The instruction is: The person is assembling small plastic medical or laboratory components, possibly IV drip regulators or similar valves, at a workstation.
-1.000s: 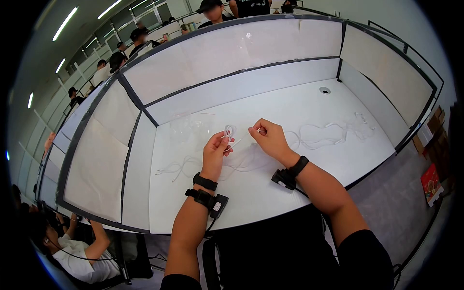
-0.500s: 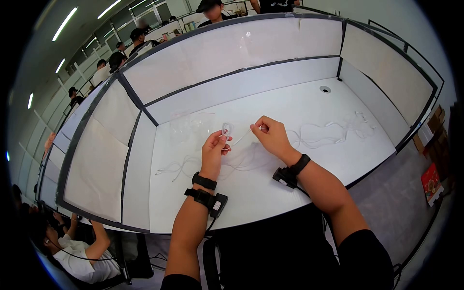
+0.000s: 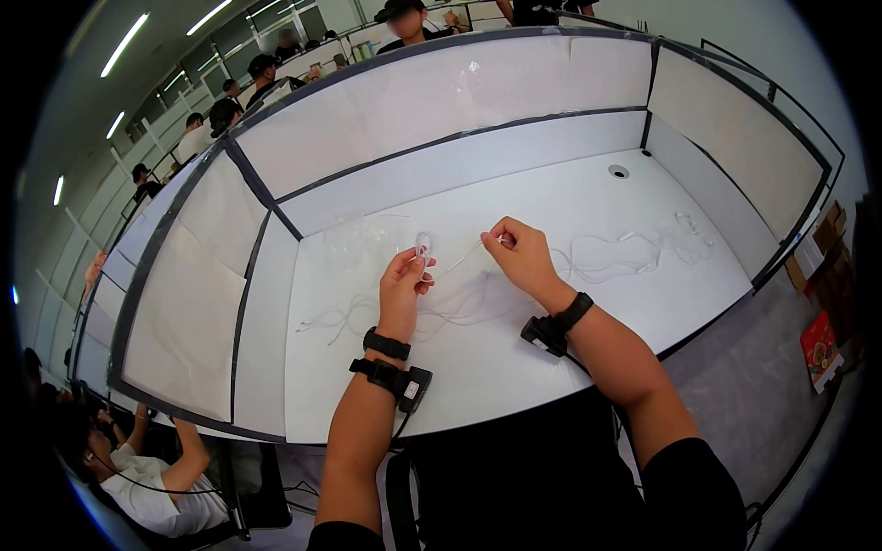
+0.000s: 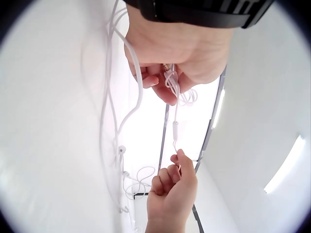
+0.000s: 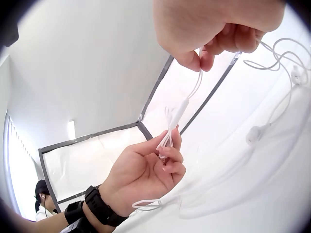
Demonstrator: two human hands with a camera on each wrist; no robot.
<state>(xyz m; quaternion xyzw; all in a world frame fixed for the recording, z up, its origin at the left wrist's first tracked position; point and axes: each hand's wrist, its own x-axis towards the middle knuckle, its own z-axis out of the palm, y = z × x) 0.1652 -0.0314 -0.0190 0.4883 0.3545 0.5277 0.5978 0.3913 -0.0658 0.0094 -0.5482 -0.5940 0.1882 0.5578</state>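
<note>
In the head view my left hand [image 3: 401,286] holds a small coiled bundle of white earphone cord [image 3: 424,242] between thumb and fingers, above the white table. My right hand [image 3: 521,257], to its right, pinches the same cord. Seen from the right wrist, the cord's slim white splitter [image 5: 180,112] lies between the hands. Two thin wires run from it up into my right thumb and finger. The left wrist view shows the coil's loops [image 4: 188,97] hanging out past my left fingers, and a small metallic end shows among them.
Loose white cables [image 3: 342,317] lie on the table [image 3: 478,386] at left, passing under my hands. More white cables [image 3: 614,266] spread at right, near a clear plastic bag [image 3: 691,241]. Another clear bag [image 3: 354,237] lies at the back left. Low partitions [image 3: 459,92] enclose the table.
My left hand has shifted slightly left with the coil, and my right hand slightly up and right. The gap between them is a little wider, with the cord still in both.
</note>
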